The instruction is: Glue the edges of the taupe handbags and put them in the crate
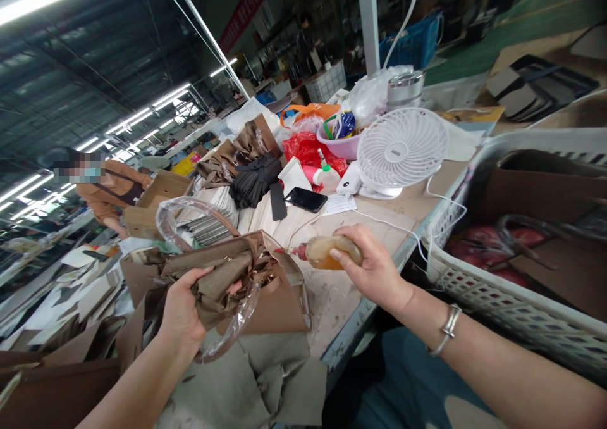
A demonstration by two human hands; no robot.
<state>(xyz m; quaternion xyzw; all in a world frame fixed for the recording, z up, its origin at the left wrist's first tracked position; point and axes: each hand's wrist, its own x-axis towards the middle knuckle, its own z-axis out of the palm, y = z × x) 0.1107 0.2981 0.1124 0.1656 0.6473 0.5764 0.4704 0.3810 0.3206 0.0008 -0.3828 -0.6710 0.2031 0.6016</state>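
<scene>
My left hand is closed on the dull brown lining of a brown handbag, with some fingers hidden in the folds. The bag stands on the table with its top open, and its handles are wrapped in clear plastic. In my right hand is a squeeze bottle of amber liquid, probably glue, held on its side. Its red nozzle points left at the bag's upper edge; whether the tip touches cannot be made out. Grey-brown lining cloth lies in front of the bag.
Behind the bag are a phone, a white fan with a cable, a small green-capped bottle and a black bundle. A white plastic crate stands at right. Across the table, at left, is a co-worker.
</scene>
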